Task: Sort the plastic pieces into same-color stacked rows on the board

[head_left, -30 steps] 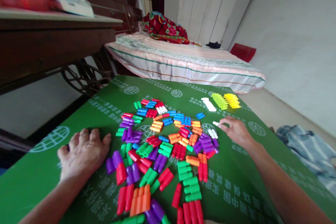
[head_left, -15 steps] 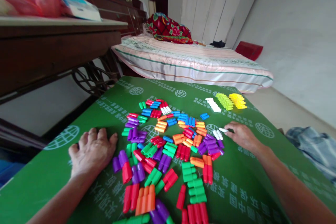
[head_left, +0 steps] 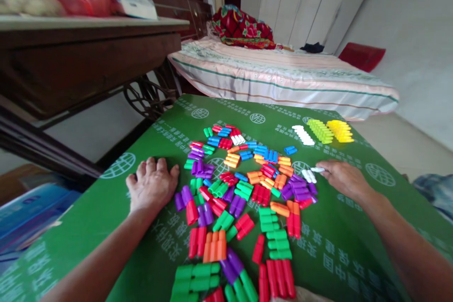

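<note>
A spread of small plastic pegs in red, green, purple, orange and blue [head_left: 244,193] covers the middle of a green board [head_left: 106,207]. My left hand [head_left: 152,188] lies flat on the board at the left edge of the spread, fingers open. At the right edge, my right hand [head_left: 342,178] pinches a white peg [head_left: 317,169] beside a small cluster of white pegs [head_left: 309,176]. Further back sit sorted rows: white [head_left: 303,135], lime green [head_left: 320,130] and yellow [head_left: 340,130].
A dark wooden sewing-machine table [head_left: 88,52] with iron legs stands close on the left, with bags on top. A bed [head_left: 283,75] with a striped cover lies beyond the board. Blue cloth [head_left: 433,191] is on the floor at right.
The view has shifted leftward and lower. My right hand, holding the white peg, has drawn back a little from the sorted rows to the white cluster. The left hand stays flat.
</note>
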`<state>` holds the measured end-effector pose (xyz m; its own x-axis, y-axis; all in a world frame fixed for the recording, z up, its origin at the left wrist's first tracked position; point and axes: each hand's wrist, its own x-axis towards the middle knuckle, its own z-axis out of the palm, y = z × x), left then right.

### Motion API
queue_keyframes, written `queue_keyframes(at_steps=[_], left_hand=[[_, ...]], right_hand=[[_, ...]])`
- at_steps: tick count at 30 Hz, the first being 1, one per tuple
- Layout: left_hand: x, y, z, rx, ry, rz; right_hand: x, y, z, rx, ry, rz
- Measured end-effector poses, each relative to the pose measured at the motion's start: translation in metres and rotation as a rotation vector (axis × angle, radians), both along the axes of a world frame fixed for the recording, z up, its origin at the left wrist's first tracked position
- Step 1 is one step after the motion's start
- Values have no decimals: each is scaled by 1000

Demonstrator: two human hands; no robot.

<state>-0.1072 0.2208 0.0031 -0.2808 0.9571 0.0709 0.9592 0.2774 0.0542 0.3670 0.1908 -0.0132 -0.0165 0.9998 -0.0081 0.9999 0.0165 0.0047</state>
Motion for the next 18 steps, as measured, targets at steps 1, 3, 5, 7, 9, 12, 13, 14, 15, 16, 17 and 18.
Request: queue_keyframes(at_steps=[1, 3, 5, 7, 9, 12, 13, 14, 15, 16, 17, 18], left_hand=[[1, 0, 1, -6, -5, -1], [1, -1, 1, -7, -18, -9], [-1, 0, 1, -5, -23, -27], [-4, 1, -1, -6, -16, -30], [-8, 4, -4, -20, 7, 1], [-13, 9, -7, -3, 33, -12], [-14, 10, -7, 0, 32, -9], [-15, 11, -8, -5, 28, -5], [-16, 11, -8, -13, 24, 3], [-17, 12, -9, -17, 18, 14], [-19, 13, -10, -20, 12, 20], [-21, 13, -12, -23, 8, 18]], right_hand=[[1, 0, -1, -2, -2, 3], [0, 1, -1, -12, -4, -6], [-4, 2, 1, -20, -12, -23], [-12, 4, 6, -27, -29, -32], [-21, 5, 11, -40, -53, -38], [-28, 9, 16, -50, -55, -52], [-28, 12, 16, -43, -42, -51], [-27, 16, 16, -31, -25, -46], [-24, 22, 16, -14, -10, -38], [-22, 29, 16, 8, 1, -28], [-18, 37, 16, 33, 8, -16], [-15, 47, 17, 59, 11, -5]])
